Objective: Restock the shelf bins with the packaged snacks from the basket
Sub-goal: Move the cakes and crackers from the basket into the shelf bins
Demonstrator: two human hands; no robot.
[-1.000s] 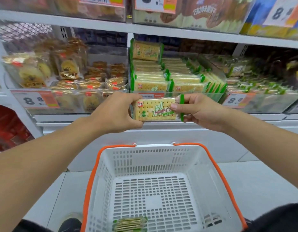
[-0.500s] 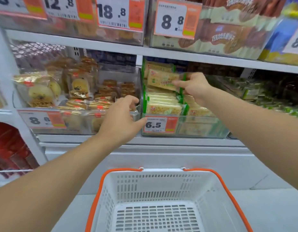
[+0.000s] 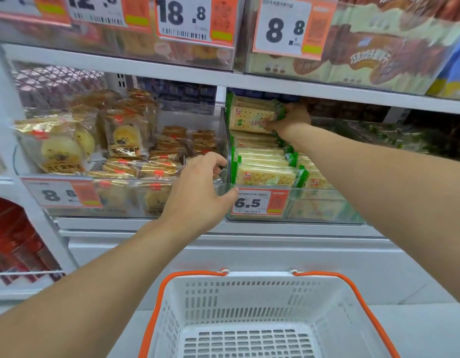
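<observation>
White store shelving fills the frame, pale floor at the bottom. Nearest, bottom centre: white plastic basket (image 3: 252, 316) with orange handles, only its slotted walls and part of the floor in view, no packs visible in that part. Both bare forearms reach up from the lower corners.

Left hand (image 3: 198, 189), mid-frame: fingers curled over the front rim of the clear pastry bin (image 3: 120, 200), at the corner next to the divider, thumb tip by the 6.5 price tag (image 3: 260, 202). It grips the bin edge, no pack in it.

Right hand (image 3: 291, 120), further back and higher, just under the upper shelf board: grasping the right end of a green-edged cracker pack (image 3: 252, 117), held above the stacked packs in the clear cracker bin (image 3: 322, 205). Whether the pack touches the stack beneath, can't tell.

Top shelf: price tags 18.8 and 8.8 (image 3: 288, 29), on bins of blurred packs.
</observation>
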